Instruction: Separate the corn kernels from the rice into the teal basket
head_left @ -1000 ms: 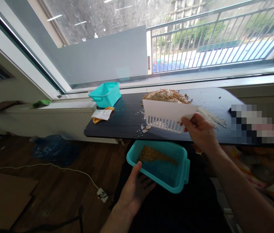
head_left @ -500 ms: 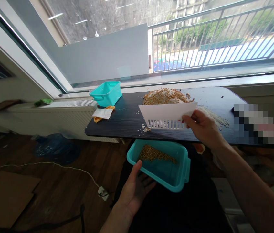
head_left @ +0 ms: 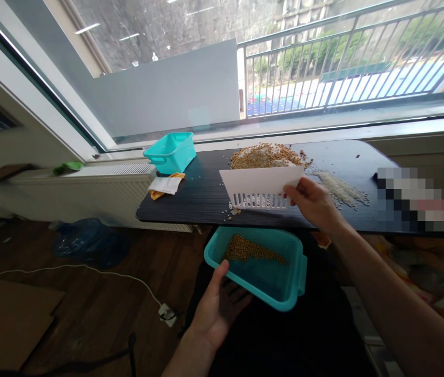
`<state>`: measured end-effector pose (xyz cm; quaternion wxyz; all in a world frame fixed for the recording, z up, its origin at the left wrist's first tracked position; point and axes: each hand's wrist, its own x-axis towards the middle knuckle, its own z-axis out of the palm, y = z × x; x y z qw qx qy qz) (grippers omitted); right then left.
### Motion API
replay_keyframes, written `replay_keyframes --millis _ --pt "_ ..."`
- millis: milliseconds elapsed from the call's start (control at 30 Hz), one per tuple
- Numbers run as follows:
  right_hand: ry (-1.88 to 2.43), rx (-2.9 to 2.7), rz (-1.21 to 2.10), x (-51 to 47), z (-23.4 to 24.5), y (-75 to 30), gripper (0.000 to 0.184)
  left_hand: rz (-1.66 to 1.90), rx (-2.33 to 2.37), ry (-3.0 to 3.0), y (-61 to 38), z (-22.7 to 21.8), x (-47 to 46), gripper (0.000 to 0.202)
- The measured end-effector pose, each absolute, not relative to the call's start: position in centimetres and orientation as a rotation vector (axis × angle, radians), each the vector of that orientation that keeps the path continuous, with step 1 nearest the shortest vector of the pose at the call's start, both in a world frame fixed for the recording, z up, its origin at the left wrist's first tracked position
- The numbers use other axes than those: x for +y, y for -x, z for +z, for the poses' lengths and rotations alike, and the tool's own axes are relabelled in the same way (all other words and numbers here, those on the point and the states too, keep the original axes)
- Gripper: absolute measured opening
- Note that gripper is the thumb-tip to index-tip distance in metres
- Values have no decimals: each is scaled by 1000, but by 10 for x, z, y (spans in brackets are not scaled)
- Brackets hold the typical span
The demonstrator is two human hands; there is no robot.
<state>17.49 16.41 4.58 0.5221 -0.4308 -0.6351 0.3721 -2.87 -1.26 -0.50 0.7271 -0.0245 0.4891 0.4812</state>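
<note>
Right grip (head_left: 316,201): narrow, thumb and fingers pinching the right end of a white slotted card; likely held at the end so the slots stay free.
White slotted card (head_left: 261,180): over the tabletop (head_left: 206,191), in front of the grain heap, slots along the lower edge, pale grains visible through them. Cannot tell if that edge touches down.
Left grip (head_left: 222,298): loose hold on the teal tub, thumb over the near rim, fingers spread outside the wall; probably to steady it.
Teal tub (head_left: 259,277): at the person's lap, just below the tabletop's near edge, a handy spot for catching what comes over.
Tan beans (head_left: 245,248): inside the tub, banked along the far side; suggests a slight tilt.
Grain heap (head_left: 263,154): brown and white mixed, behind the card.
White grains (head_left: 343,188): spread right of the heap, apparently set aside.
Second tub (head_left: 175,154): at the far left, near the sill, out of the working area.
Folded paper (head_left: 166,185): on orange cloth, before that tub.
</note>
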Motion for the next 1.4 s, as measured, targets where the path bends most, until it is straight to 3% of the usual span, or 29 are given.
replay_keyframes --millis 733,1400 --pt "1040 -1518 888 154 42 -187 33 1082 1079 68 33 -2 -11 54" --pt "1088 -1594 861 133 50 -203 29 1046 1060 3 34 0 -11 58"
